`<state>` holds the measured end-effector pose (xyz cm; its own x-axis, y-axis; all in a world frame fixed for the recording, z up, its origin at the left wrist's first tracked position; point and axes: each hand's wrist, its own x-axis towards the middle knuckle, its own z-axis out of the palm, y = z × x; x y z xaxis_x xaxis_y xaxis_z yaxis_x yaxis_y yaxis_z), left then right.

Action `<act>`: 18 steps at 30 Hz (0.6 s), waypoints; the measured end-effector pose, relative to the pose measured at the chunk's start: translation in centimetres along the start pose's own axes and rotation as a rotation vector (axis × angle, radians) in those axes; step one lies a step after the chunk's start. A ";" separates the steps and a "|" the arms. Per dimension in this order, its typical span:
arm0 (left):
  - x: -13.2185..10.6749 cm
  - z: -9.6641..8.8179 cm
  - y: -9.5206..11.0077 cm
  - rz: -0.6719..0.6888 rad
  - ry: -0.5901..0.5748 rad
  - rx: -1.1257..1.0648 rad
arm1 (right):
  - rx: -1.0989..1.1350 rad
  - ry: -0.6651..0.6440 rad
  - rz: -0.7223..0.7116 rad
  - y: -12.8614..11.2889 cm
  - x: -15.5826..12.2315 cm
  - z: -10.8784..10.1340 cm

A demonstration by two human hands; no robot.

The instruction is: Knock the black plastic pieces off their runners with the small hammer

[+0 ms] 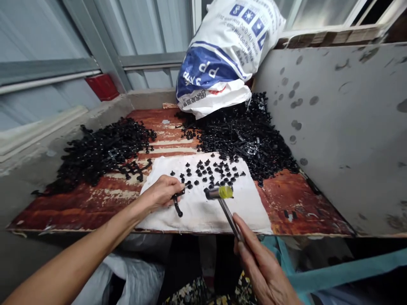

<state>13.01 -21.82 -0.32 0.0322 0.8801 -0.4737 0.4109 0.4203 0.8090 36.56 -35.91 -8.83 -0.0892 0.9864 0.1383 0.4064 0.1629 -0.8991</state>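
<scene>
Over the white cloth (197,216), my left hand (163,191) pinches a small black curved part (178,206), whose rounded end points toward me. My right hand (262,258) grips the metal handle of a mallet (219,193) with a dark head and a yellow face. The mallet's head is held above the cloth, to the right of the black part and apart from it. Several small black knob-like pieces (204,171) stand scattered on the cloth, just beyond both hands. My left fingers partly hide the part they hold.
A heap of black parts (108,148) lies at the left, and a larger heap (241,135) at the back right. A white and blue sack (222,59) leans behind it. The worn red-brown tabletop (121,205) meets a grey board (333,127) on the right.
</scene>
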 end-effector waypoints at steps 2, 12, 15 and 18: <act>0.0 -0.1 -0.1 -0.004 -0.004 0.009 | -0.130 -0.011 -0.180 -0.9 1.4 -0.3; 0.3 -0.2 -0.6 0.050 -0.034 0.015 | -0.466 -0.120 -0.384 -4.2 6.7 -0.3; 0.2 -0.2 -0.5 0.023 -0.013 0.028 | -0.606 -0.219 -0.333 -4.4 7.1 -0.2; 0.3 -0.1 -0.4 0.001 -0.001 0.034 | -0.555 -0.187 -0.366 -4.5 7.1 -0.3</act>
<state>12.73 -21.74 -0.72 0.0332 0.8804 -0.4731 0.4417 0.4117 0.7971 34.38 -29.66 -3.67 -0.4447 0.8529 0.2733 0.7208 0.5220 -0.4560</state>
